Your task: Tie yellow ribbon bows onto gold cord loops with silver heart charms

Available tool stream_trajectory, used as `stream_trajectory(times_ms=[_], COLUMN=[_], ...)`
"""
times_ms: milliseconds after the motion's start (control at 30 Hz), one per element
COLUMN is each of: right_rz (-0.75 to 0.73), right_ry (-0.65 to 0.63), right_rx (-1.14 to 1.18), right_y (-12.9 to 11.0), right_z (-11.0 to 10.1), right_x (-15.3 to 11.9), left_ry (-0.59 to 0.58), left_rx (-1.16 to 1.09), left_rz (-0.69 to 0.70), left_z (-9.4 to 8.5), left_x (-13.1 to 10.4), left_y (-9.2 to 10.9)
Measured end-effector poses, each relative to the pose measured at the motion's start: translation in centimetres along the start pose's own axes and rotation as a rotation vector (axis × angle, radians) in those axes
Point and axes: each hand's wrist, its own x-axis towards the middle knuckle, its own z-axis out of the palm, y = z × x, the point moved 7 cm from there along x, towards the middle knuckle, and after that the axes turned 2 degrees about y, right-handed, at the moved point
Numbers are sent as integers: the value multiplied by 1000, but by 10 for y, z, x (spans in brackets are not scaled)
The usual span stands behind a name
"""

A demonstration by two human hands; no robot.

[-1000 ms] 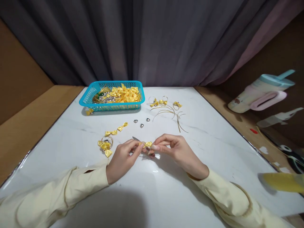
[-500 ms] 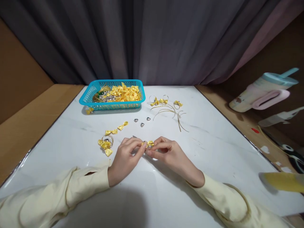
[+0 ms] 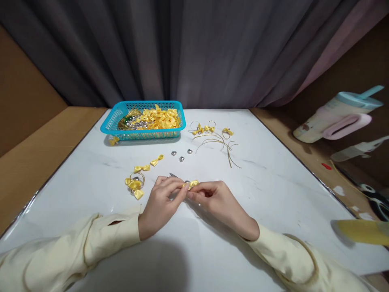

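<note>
Near the middle of the white table [image 3: 200, 251], my left hand [image 3: 164, 202] and my right hand [image 3: 220, 205] meet at the fingertips around a small yellow bow [image 3: 193, 184]. Both hands pinch it from either side, and a bit of silver shows at its top. A thin grey pointed tool [image 3: 173, 175] sticks out behind my left fingers; the rest of it is hidden. Beyond the hands lie three silver heart-shaped pieces [image 3: 181, 159]. To the left are loose yellow bows [image 3: 142, 168] and a cluster of bows with gold rings [image 3: 134, 184].
A blue basket [image 3: 142, 132] of yellow bows and gold cords stands at the back left. Gold cord pieces [image 3: 229, 156] and ringed bows [image 3: 209, 129] lie back right. At the right are a tumbler [image 3: 331, 117], a white bottle [image 3: 352, 153] and a yellow-handled object [image 3: 361, 232].
My right index finger and thumb have closed in on the bow, and the other right fingers have curled in. More silver shows above the bow. My left hand has barely moved.
</note>
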Motion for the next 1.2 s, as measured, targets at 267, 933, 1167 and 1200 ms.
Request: stream_trajectory(times_ms=[267,933,1167,1200], right_rz=[-16,-158,-217,-234], right_ry=[78,84,98,98], right_rx=[-132,-417,-596,-597], right_y=[1,-9,-16,-17], right_z=[0,-1,7,8], right_x=[-1,-2,-10,-11], left_ry=[-69,-137,-147,-144], left_rx=[-65,-202,-227,-224], left_rz=[-265,-394,-399,-390], left_z=[6,12,13,12], left_x=[1,-1,-1,-1], left_y=[-12,-20,-19,-18])
